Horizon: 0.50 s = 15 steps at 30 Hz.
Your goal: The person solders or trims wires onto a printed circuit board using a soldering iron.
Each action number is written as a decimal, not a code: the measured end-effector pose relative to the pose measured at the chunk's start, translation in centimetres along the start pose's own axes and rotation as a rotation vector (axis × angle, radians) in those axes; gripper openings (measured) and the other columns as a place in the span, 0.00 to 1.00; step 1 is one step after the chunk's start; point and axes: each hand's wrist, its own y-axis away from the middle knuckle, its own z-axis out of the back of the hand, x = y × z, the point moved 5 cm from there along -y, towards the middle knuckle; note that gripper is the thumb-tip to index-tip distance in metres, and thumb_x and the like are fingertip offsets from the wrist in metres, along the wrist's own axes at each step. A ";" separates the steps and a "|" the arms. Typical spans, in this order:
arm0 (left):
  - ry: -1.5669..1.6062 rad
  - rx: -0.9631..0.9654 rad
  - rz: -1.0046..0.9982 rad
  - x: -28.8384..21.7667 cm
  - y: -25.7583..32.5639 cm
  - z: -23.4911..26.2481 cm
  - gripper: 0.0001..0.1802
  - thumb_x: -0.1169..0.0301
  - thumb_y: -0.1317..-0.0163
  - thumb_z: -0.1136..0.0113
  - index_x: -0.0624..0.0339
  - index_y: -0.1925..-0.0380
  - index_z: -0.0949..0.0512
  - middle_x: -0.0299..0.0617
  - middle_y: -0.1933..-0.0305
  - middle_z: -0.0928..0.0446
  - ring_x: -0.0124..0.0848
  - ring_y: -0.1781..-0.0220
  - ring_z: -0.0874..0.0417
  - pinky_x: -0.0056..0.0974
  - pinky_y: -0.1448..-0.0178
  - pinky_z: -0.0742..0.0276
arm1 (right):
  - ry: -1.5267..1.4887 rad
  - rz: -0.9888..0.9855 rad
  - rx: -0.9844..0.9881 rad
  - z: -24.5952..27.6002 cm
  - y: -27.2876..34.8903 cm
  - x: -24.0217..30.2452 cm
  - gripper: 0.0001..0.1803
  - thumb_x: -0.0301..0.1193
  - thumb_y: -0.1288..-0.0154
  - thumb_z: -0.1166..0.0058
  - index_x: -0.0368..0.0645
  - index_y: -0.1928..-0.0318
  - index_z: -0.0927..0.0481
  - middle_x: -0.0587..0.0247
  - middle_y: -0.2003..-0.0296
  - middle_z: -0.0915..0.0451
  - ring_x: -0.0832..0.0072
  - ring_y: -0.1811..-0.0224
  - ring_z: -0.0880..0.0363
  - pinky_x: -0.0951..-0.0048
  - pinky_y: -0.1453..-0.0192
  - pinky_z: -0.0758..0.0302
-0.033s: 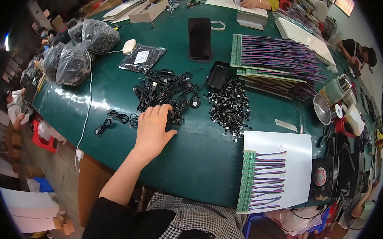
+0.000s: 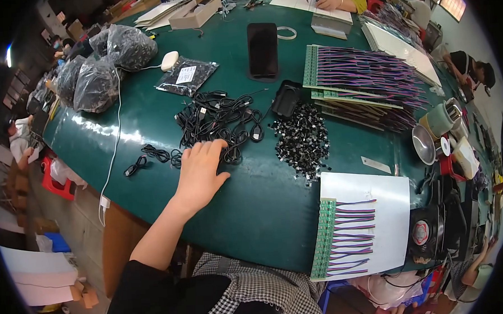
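My left hand (image 2: 201, 173) lies palm down at the near edge of a tangled heap of black USB cables (image 2: 208, 122). Its thumb is spread to the right and the fingers reach over the nearest coils, gripping nothing that I can see. A few coiled cables (image 2: 156, 153) lie apart, left of the hand. To the right is a loose pile of small black and metal connector pieces (image 2: 302, 141). Beside that pile's top sits a small black open case (image 2: 286, 98). My right hand is out of the picture.
A phone (image 2: 262, 52) stands beyond the cables. Green circuit boards with coloured wires (image 2: 366, 82) are stacked at right; another board (image 2: 324, 238) rests on a white sheet (image 2: 393, 218). Stuffed plastic bags (image 2: 96, 82) stand at left, near a white cord (image 2: 117, 135). A co-worker sits opposite.
My left hand has shifted very slightly toward me, its fingers still spread. Everything else on the table looks the same.
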 end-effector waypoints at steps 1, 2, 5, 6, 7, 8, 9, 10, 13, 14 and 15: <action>0.015 -0.035 -0.065 -0.4 -0.2 -0.2 0.20 0.76 0.55 0.35 0.57 0.59 0.28 0.42 0.63 0.26 0.39 0.57 0.27 0.41 0.54 0.33 | 0.004 0.011 -0.009 0.0 -0.1 0.4 0.24 0.47 0.44 0.41 0.50 0.50 0.26 0.64 0.75 0.27 0.80 0.82 0.40 0.81 0.78 0.40; 0.023 -0.032 -0.078 -0.2 -0.5 -0.8 0.20 0.76 0.55 0.35 0.57 0.59 0.28 0.42 0.63 0.26 0.39 0.57 0.27 0.41 0.54 0.33 | -0.015 0.004 -0.013 0.0 -0.2 0.7 0.23 0.46 0.43 0.43 0.51 0.49 0.26 0.65 0.75 0.28 0.81 0.82 0.40 0.81 0.79 0.42; 0.361 -0.236 -0.177 -1.2 -0.7 0.3 0.06 0.81 0.53 0.38 0.63 0.73 0.24 0.39 0.73 0.24 0.36 0.67 0.23 0.36 0.64 0.28 | -0.076 -0.037 -0.010 0.2 -0.7 0.6 0.20 0.43 0.39 0.49 0.53 0.47 0.29 0.67 0.76 0.31 0.82 0.83 0.43 0.83 0.81 0.46; 0.365 -0.234 -0.184 -1.9 -0.9 0.5 0.06 0.81 0.53 0.38 0.63 0.73 0.24 0.39 0.73 0.24 0.36 0.67 0.23 0.36 0.64 0.28 | -0.098 -0.049 -0.011 0.4 -0.8 0.5 0.19 0.42 0.38 0.50 0.54 0.47 0.30 0.68 0.76 0.33 0.83 0.83 0.44 0.83 0.81 0.47; 0.481 -0.248 -0.221 -2.6 -1.1 0.6 0.06 0.81 0.53 0.38 0.63 0.73 0.23 0.40 0.72 0.23 0.35 0.67 0.23 0.35 0.64 0.28 | -0.120 -0.057 -0.015 0.7 -0.9 0.5 0.18 0.41 0.36 0.52 0.55 0.46 0.31 0.69 0.76 0.34 0.83 0.84 0.44 0.84 0.82 0.48; 0.582 -0.278 -0.224 -2.0 -0.6 1.2 0.05 0.81 0.52 0.38 0.63 0.73 0.22 0.40 0.71 0.23 0.34 0.67 0.23 0.34 0.64 0.28 | -0.142 -0.090 0.010 0.1 -1.2 -0.1 0.18 0.40 0.35 0.54 0.56 0.46 0.32 0.70 0.77 0.35 0.84 0.84 0.45 0.84 0.83 0.50; 0.663 -0.257 -0.161 -0.9 -0.2 1.0 0.06 0.80 0.52 0.37 0.63 0.72 0.21 0.41 0.70 0.22 0.33 0.68 0.23 0.33 0.64 0.28 | -0.162 -0.125 0.035 -0.2 -1.4 -0.9 0.17 0.39 0.34 0.56 0.56 0.45 0.33 0.71 0.77 0.36 0.84 0.84 0.46 0.85 0.83 0.51; 0.675 -0.248 -0.179 -1.9 -0.5 0.5 0.06 0.80 0.52 0.37 0.63 0.72 0.21 0.41 0.70 0.22 0.33 0.68 0.23 0.33 0.64 0.28 | -0.160 -0.107 0.020 0.0 -1.3 -0.6 0.17 0.39 0.34 0.56 0.56 0.45 0.33 0.71 0.77 0.36 0.84 0.84 0.46 0.85 0.83 0.51; 0.799 -0.054 -0.165 -3.7 -1.7 -1.3 0.07 0.79 0.52 0.37 0.63 0.71 0.21 0.41 0.67 0.23 0.35 0.63 0.23 0.35 0.60 0.28 | 0.048 0.021 0.092 -0.2 -1.2 0.4 0.17 0.40 0.33 0.55 0.47 0.48 0.30 0.70 0.74 0.33 0.83 0.84 0.45 0.83 0.83 0.51; 0.790 -0.040 -0.178 -4.4 -2.0 -2.0 0.07 0.79 0.52 0.37 0.63 0.71 0.21 0.41 0.67 0.23 0.35 0.63 0.23 0.35 0.60 0.28 | 0.043 0.019 0.072 1.1 -1.5 -0.2 0.17 0.40 0.33 0.55 0.47 0.48 0.30 0.70 0.74 0.33 0.83 0.84 0.45 0.83 0.83 0.51; 0.699 -0.030 -0.245 -4.9 -2.7 -2.3 0.08 0.79 0.53 0.36 0.64 0.70 0.21 0.42 0.64 0.23 0.35 0.61 0.24 0.35 0.58 0.29 | 0.004 0.055 0.134 -0.6 -1.1 0.5 0.17 0.39 0.33 0.55 0.47 0.47 0.30 0.68 0.70 0.31 0.83 0.83 0.44 0.83 0.83 0.50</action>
